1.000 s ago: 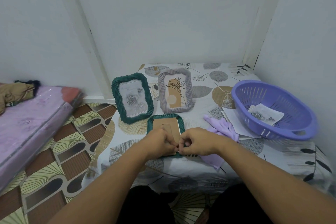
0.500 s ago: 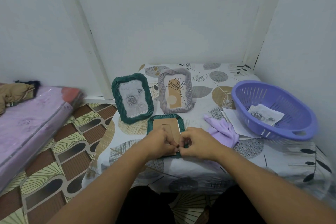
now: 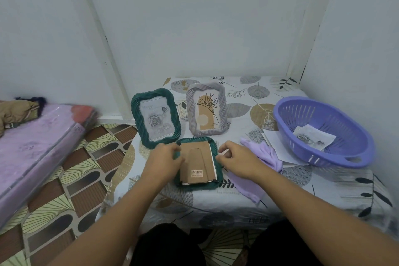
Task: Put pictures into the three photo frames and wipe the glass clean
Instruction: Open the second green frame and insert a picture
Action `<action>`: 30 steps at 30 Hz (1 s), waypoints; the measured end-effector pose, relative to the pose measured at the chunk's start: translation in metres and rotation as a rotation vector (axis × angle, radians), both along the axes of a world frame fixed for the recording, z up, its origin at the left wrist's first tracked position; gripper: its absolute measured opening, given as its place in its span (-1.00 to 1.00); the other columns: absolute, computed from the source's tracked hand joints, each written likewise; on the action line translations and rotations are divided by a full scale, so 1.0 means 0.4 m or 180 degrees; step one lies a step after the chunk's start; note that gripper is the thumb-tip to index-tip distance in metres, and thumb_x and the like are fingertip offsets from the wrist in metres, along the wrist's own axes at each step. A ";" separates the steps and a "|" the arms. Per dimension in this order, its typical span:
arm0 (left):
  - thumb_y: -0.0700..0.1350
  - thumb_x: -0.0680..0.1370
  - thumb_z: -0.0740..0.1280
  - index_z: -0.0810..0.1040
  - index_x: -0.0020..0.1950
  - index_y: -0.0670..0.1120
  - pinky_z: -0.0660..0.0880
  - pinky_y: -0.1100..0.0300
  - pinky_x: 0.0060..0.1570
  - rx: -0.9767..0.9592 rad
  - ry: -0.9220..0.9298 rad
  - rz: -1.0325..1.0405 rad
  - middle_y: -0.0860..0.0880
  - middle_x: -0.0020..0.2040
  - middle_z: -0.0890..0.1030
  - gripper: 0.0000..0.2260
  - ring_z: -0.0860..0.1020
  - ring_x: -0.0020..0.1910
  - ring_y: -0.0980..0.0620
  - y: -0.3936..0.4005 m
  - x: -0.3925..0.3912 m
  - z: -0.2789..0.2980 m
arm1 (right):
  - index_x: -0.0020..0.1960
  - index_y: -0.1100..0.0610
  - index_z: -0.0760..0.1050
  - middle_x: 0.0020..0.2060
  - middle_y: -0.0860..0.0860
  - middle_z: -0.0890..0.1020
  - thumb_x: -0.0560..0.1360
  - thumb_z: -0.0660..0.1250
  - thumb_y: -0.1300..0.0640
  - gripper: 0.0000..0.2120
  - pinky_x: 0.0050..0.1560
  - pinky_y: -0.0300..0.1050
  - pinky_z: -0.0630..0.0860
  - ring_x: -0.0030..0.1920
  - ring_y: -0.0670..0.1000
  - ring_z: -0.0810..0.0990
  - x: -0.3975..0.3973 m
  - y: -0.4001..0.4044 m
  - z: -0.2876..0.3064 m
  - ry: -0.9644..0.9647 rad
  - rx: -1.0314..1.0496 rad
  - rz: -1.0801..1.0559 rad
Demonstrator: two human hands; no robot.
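1. The third frame (image 3: 197, 163), dark green, lies face down on the table (image 3: 323, 181), just in front of the two standing frames, with its cardboard back (image 3: 197, 164) up
2. The left hand (image 3: 165, 162) rests on the left edge of this frame with curled fingers, the right hand (image 3: 237, 161) pinches at its right edge; what it pinches is too small to tell
3. I think the small tabs are being closed: turn each fully over the board and keep the board flat
4. The frame rim is ribbed like twisted rope, the board is matte brown with a barcode sticker (image 3: 197, 172)
5. The soft lilac cloth (image 3: 262, 153) lies just right of this frame, ready for wiping
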State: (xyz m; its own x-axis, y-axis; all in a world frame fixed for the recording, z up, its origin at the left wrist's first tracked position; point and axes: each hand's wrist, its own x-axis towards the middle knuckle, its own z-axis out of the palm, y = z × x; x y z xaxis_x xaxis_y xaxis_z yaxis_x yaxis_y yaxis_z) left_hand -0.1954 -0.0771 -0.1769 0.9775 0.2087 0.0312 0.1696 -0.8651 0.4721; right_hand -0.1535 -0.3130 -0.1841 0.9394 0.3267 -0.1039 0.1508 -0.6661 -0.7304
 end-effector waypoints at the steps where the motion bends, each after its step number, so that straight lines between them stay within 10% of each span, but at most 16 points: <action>1: 0.09 0.54 0.43 0.58 0.31 -0.01 0.56 0.01 0.17 0.0162 0.0060 0.0083 -0.09 0.20 0.61 -0.63 0.58 0.15 -0.05 0.008 -0.001 0.000 | 0.20 0.00 0.50 -0.16 -0.07 0.69 0.58 0.32 -0.04 -0.77 0.04 0.00 0.56 -0.11 -0.08 0.63 -0.001 0.008 0.003 0.0007 -0.0083 -0.0033; 11: 0.00 0.54 0.43 0.66 0.06 -0.06 0.40 0.20 -0.28 -0.0164 0.0437 0.0406 -0.02 -0.08 0.65 -0.82 0.57 -0.13 0.02 0.012 0.000 -0.028 | 0.43 0.07 0.31 0.13 0.00 0.55 0.52 0.31 -0.11 -0.46 0.14 -0.02 0.54 0.10 0.04 0.61 0.019 0.055 0.019 0.0846 0.0102 -0.0611; 22: -0.06 0.56 0.45 0.68 0.12 -0.04 0.59 0.06 0.06 -0.1159 0.0421 0.0461 -0.04 0.04 0.70 -0.84 0.64 -0.04 0.04 0.032 -0.007 -0.012 | -0.08 0.11 0.51 -0.31 0.09 0.41 0.53 0.24 0.26 -0.90 -0.37 -0.13 0.15 -0.34 0.01 0.29 0.041 0.073 0.064 0.1118 0.1123 -0.0898; 30: 0.27 0.61 0.24 0.68 0.06 -0.06 0.54 0.09 -0.09 -0.1139 -0.0192 0.0045 0.00 -0.12 0.68 -0.57 0.64 -0.11 0.03 -0.058 -0.020 0.149 | 0.03 0.14 0.66 -0.20 0.04 0.72 0.63 0.30 0.11 -0.83 -0.15 -0.09 0.54 -0.21 0.03 0.64 -0.019 0.114 0.113 0.1176 0.2556 -0.0729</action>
State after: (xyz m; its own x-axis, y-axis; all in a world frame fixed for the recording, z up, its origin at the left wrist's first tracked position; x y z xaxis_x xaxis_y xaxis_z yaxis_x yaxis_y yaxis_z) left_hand -0.2034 -0.1004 -0.1173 0.9730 0.2304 0.0113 0.1430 -0.6411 0.7540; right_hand -0.1609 -0.2674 -0.1389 0.9424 0.2402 -0.2329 -0.2580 0.0784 -0.9630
